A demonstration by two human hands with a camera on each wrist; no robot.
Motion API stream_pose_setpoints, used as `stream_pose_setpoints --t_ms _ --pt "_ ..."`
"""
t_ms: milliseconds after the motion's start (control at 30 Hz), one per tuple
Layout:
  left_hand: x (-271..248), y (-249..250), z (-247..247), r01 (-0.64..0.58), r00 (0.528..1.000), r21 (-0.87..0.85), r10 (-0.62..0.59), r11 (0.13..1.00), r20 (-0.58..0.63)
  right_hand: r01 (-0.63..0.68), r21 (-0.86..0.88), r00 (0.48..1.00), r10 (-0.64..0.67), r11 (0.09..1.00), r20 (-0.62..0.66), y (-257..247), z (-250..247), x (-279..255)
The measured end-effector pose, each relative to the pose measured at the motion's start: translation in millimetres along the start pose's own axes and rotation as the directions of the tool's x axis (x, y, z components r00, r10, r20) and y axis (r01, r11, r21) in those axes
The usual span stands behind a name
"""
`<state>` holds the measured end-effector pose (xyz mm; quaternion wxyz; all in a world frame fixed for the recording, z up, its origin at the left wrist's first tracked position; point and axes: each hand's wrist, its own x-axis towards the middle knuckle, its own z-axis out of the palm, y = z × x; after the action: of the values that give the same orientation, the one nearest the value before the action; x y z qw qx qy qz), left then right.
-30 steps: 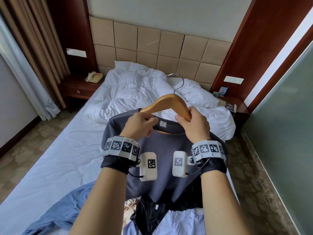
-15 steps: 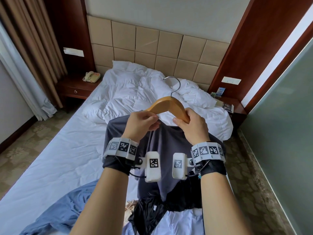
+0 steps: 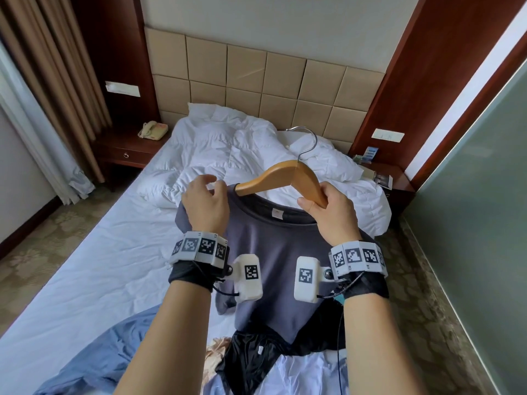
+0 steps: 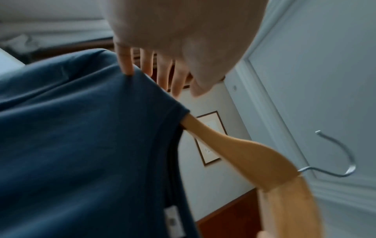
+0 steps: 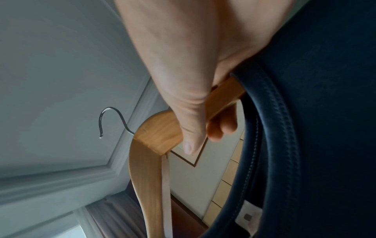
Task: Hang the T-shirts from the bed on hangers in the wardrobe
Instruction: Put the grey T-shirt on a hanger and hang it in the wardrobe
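The bed (image 3: 85, 266) fills most of the head view, its white sheet bare on the left and a rumpled white duvet (image 3: 242, 155) heaped toward the padded headboard (image 3: 265, 81). At the near end of the bed lie more clothes: a blue garment (image 3: 94, 354), a black one (image 3: 251, 363) and a pale one (image 3: 308, 374), overlapping in a loose pile.

Above that pile hangs the grey T-shirt (image 3: 273, 260), held up over the bed between both hands. Its collar, with a small white label, faces the camera. The wooden hanger (image 3: 288, 175) sits partly inside the neck opening: its left arm has gone in under the collar and shoulder, while its right arm comes out over the collar. The metal hook (image 3: 308, 141) points up and away, toward the headboard.

The right hand (image 3: 333, 212) grips the hanger's right arm, thumb laid along the wood and fingers (image 5: 221, 127) curled round it, just at the collar edge. The left hand (image 3: 206, 206) is at the shirt's left shoulder; its fingers (image 4: 126, 64) are nearly straight and spread, the outermost fingertip pressing on the cloth there, the others standing past the edge without closing on anything.

On the left nightstand (image 3: 125, 149) sits a cream telephone (image 3: 152, 129).
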<state>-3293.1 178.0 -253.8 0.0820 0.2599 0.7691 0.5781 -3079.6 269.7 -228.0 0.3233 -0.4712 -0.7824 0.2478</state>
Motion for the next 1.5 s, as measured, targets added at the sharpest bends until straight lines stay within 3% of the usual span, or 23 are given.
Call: stream_pose_setpoints --t_ms 67,233,333,400,533,633,700,800,900,1067,1233,1500 --pt "-2.5 3.3 -2.9 -0.087 0.992 0.135 0.073 0.987 0.105 0.008 0.023 1.0 -0.007 1.0 -0.002 0.4 -4.8 -0.3" --pt "-2.5 8.5 -5.3 -0.008 0.981 0.34 -0.06 0.94 0.187 0.014 0.04 1.0 -0.014 0.999 -0.011 2.4 -14.2 -0.9" --pt "-0.5 14.4 -6.2 -0.033 0.971 0.379 -0.06 0.925 0.23 -0.003 0.043 1.0 0.003 0.999 0.006 5.2 -15.0 -1.7" --pt "-0.3 22.8 -1.0 -0.118 0.95 0.317 0.014 0.941 0.312 -0.017 0.058 1.0 0.017 0.998 0.01 6.1 -14.4 -2.5" --pt "-0.6 47.6 10.5 -0.3 0.838 0.049 0.238 0.953 0.491 -0.028 0.074 1.0 0.027 0.997 0.01 1.2 -15.7 -6.2" --pt "-3.7 67.1 16.8 -0.3 0.722 -0.178 0.345 0.937 0.6 -0.034 0.06 0.999 0.033 0.998 0.006 -4.6 -23.4 -9.8" --pt "-9.5 83.4 21.5 -0.364 0.633 -0.256 0.44 0.895 0.637 -0.04 0.053 0.999 0.04 0.998 0.006 -7.2 -32.5 -11.7" --pt "-18.1 106.4 31.9 -0.511 0.56 -0.232 0.525 0.828 0.64 -0.034 0.038 0.999 0.034 0.999 -0.013 -9.7 -53.0 -18.7" --pt "-25.3 124.2 43.9 -0.549 0.544 -0.284 0.594 0.786 0.592 -0.022 -0.007 0.997 0.021 1.0 -0.072 -10.0 -78.7 -29.2" --pt "-50.5 165.9 57.3 -0.593 0.503 -0.369 0.687 0.716 0.524 -0.044 -0.323 0.985 -0.013 0.945 -0.174 15.5 -138.8 -50.5" --pt "-102.1 201.9 76.8 -0.573 0.433 -0.455 0.723 0.682 0.539 -0.081 -0.401 0.972 -0.016 0.912 -0.233 39.6 -204.8 -86.0" --pt "-235.7 248.6 116.6 -0.473 0.318 -0.587 0.749 0.657 0.582 -0.233 -0.385 0.955 0.134 0.893 -0.266 82.8 -321.0 -183.0"
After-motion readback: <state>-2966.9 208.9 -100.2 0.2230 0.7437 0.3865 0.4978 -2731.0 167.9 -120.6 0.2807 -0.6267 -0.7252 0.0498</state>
